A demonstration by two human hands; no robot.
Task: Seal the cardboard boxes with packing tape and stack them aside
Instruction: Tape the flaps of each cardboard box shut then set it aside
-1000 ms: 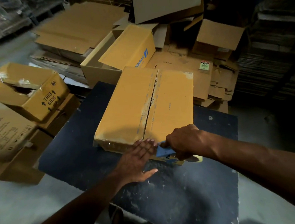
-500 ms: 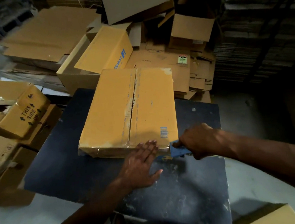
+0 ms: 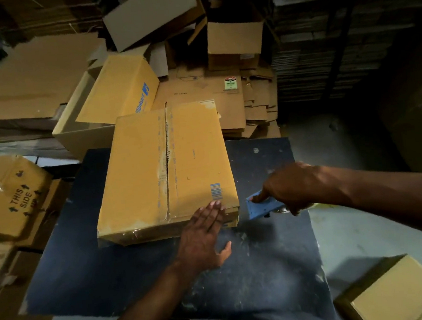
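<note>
Taping step: left hand [image 3: 206, 238] presses straight, close-set fingers on box [image 3: 165, 173] edge; right hand [image 3: 288, 188] grips blue dispenser [image 3: 261, 207] just beside it. Next, probably centre seam.

The right hand [image 3: 291, 187] covers most of the blue tape dispenser [image 3: 259, 207]; the corner box [image 3: 402, 293] runs off frame.

Dim room, light fell mostly on the dark blue worktable [image 3: 276, 268], scuffed with pale marks. Pale grey floor [image 3: 362, 236] showed at right. Flattened cardboard stacks [image 3: 323, 57] lined the dark back right. Loose cardboard sheets [image 3: 29, 80] were piled back left.
</note>
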